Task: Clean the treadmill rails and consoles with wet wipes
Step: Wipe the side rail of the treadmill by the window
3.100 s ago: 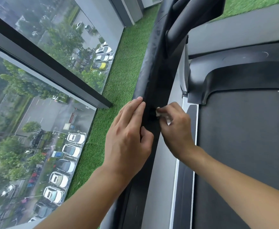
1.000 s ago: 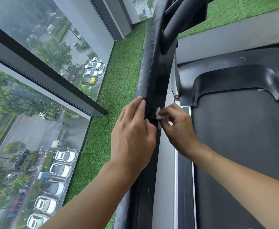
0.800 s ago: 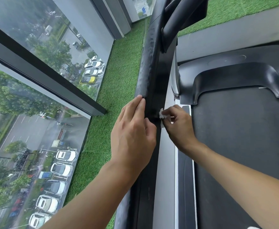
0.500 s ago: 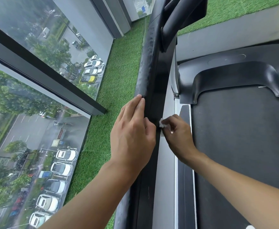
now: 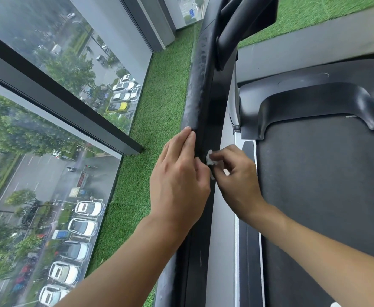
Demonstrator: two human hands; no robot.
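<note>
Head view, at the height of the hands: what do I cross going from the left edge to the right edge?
window → green turf → left hand → wet wipe → right hand → treadmill belt

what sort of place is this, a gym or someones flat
Most likely a gym on an upper floor: a treadmill belt with its black side rail, green artificial turf beside it, and tall windows looking down on parked cars.
</note>
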